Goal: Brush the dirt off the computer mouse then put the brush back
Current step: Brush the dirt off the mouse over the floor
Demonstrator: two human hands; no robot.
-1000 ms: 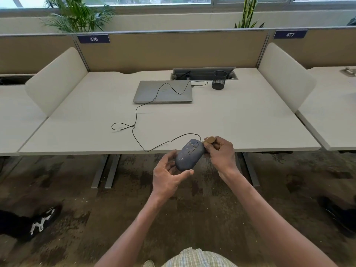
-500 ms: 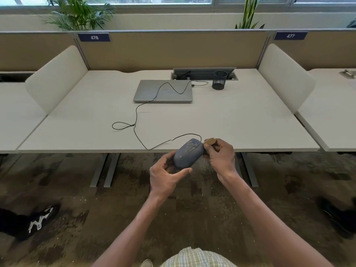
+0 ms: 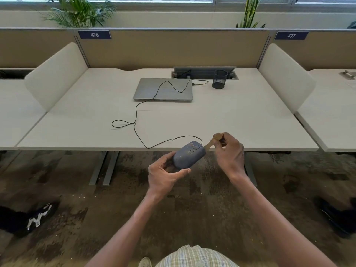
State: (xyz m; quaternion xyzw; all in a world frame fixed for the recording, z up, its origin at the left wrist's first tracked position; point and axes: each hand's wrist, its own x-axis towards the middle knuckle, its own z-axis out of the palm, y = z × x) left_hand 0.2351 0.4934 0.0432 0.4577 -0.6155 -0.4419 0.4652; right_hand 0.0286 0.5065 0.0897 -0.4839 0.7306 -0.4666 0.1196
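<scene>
Just off the desk's near edge, you hold the blue-grey computer mouse [image 3: 189, 155] in the air over the carpet, nose tilted up toward the desk. Your left hand [image 3: 167, 172] cups it from below, fingers curled round its left side, thumb pressed along the lower right side. Pale specks of dirt [image 3: 191, 145] sit on the top near the buttons. Your right hand [image 3: 229, 151] pinches the tan brush [image 3: 213, 140] between thumb and curled fingers; the brush slants down-left and its tip touches the mouse's front right corner. Bristles too small to make out.

The black cable [image 3: 141, 116] runs from the mouse nose onto the desk [image 3: 240, 120], loops left, then crosses the shut laptop [image 3: 163, 89] toward the cable tray. A black mesh pen cup [image 3: 219, 79] stands just right of the laptop, well apart from your hands. Wide bare desk lies between the hands and the laptop. White side dividers [image 3: 55, 74] bound the desk left and right. Dark shoes [image 3: 28, 218] rest on the floor far left and far right.
</scene>
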